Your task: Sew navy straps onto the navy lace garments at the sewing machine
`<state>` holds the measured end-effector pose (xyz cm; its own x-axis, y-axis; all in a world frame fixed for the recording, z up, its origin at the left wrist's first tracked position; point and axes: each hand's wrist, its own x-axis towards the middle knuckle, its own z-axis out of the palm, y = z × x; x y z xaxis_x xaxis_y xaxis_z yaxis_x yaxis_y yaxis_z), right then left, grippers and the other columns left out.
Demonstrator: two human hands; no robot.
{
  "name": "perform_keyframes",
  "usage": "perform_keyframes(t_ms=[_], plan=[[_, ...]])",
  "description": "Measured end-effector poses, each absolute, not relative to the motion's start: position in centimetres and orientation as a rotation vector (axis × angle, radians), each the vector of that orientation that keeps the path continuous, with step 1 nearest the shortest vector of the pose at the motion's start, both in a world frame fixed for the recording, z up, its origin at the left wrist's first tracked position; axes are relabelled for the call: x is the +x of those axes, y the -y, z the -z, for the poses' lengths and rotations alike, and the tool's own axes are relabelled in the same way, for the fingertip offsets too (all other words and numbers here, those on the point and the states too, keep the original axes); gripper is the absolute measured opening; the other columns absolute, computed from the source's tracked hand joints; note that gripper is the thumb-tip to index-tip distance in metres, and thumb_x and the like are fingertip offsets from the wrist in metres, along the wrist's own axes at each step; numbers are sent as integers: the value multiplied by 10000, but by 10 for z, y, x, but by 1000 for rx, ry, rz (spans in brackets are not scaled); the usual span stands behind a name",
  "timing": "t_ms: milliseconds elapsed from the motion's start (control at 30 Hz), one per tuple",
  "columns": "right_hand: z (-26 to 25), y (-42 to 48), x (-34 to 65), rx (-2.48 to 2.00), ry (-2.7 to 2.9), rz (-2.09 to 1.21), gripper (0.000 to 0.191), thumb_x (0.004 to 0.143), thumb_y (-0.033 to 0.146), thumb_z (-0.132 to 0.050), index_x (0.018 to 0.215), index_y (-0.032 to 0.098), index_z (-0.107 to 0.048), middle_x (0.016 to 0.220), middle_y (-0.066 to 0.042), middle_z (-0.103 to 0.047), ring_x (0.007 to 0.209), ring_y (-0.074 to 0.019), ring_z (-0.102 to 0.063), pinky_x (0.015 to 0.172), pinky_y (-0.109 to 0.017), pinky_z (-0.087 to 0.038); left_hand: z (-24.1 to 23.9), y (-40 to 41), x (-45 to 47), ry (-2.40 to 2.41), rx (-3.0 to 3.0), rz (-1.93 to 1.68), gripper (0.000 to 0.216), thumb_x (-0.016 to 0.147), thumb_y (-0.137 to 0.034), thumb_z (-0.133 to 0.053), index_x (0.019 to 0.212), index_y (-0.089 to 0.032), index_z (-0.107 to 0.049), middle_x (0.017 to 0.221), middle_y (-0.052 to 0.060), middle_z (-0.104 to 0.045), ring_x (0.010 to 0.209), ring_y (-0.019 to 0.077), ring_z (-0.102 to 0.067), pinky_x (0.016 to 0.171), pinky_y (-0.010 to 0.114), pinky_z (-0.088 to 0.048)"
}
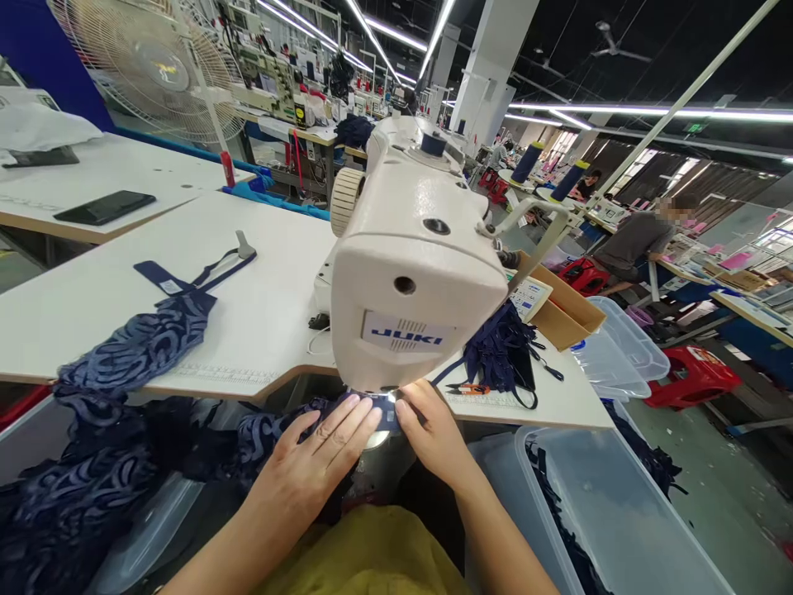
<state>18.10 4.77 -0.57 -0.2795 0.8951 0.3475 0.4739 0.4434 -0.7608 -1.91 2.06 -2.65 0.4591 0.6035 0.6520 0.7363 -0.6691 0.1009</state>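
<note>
Cloth (387, 414) under the sewing machine (415, 273) at twelve o'clock looks part-sewn, my left hand (315, 453) flat on it, right hand (435, 434) half-curled at its edge, grip unclear.

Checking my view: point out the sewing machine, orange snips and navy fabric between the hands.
Sewing machine (434, 268), head view: front cover.
Orange snips (475, 389), head view: orange handle.
Navy fabric (387, 416), head view: uncovered patch.
</note>
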Motion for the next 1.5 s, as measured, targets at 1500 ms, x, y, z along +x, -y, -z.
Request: perform_keyframes(t_ms=[1500], plan=[[4, -61, 168, -1168, 1912, -646, 224, 910, 131, -422, 781, 208, -588, 937, -42, -607, 914, -165, -554, 838, -277, -462, 55, -25, -24, 1367, -2415, 1082, 511, 929, -152, -299, 1392, -340, -403, 1327, 12, -584, 1177, 140, -564, 1077, 332, -217]])
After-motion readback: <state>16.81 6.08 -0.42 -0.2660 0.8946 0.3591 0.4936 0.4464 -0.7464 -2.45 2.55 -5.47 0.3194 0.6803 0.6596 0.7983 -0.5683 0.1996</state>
